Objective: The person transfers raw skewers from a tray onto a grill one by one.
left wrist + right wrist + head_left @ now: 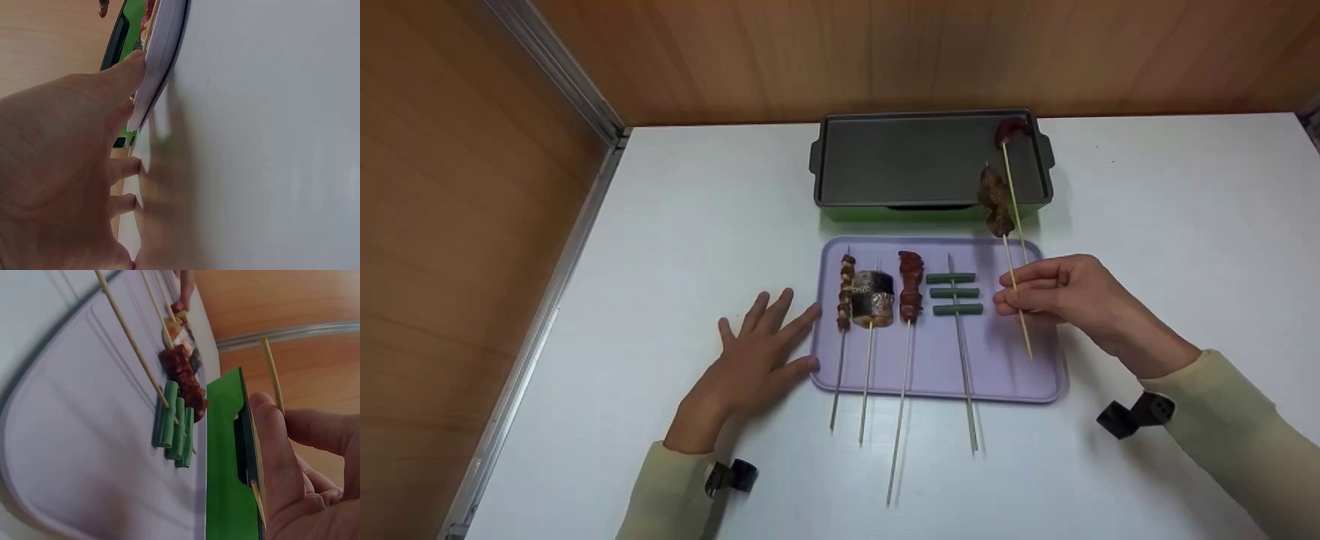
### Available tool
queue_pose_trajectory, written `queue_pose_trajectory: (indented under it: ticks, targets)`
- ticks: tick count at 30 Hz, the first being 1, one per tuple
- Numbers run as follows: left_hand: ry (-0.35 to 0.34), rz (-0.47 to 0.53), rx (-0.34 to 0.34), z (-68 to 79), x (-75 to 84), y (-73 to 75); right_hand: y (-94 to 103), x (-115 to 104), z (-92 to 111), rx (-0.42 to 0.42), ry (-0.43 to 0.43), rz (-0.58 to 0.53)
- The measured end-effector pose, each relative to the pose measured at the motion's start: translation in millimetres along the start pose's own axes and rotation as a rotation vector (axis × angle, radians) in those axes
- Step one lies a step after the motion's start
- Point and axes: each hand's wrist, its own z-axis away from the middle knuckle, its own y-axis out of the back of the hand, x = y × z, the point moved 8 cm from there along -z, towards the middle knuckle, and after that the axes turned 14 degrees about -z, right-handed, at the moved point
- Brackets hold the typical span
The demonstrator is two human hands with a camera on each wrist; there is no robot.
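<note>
My right hand (1076,304) pinches the stick of a brown meat skewer (996,199) between thumb and fingers, above the right side of a lilac tray (1020,379). A second skewer with a red piece (1009,131) at its tip runs from over the griddle (907,157) down to the same fingers; its lower end is hidden. Fingers spread, my left hand (750,367) touches the tray's left edge. On the tray lie a skewer of small pieces (846,292), a fish skewer (873,298), a red meat skewer (910,289) and a green vegetable skewer (955,293).
Behind the tray stands the dark griddle on its green base (900,214). Wooden panels (885,60) enclose the white table (1200,225) at the back and left. Several skewer sticks stick out past the tray's front edge.
</note>
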Motion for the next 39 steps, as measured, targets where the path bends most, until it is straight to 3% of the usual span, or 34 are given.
queue_pose_trajectory:
  ticks: [12, 26, 39]
  targets:
    - [-0.001, 0.008, 0.006, -0.3, -0.1, -0.4, 10.4, -8, -26, -0.002, -0.009, -0.039]
    - [0.014, 0.027, -0.004, 1.1, -0.6, 0.0, 18.2, -31, -57, 0.054, -0.009, 0.032]
    - [0.023, 0.008, -0.009, 1.2, -1.8, -1.3, 19.0, -41, -74, 0.031, -0.045, 0.115]
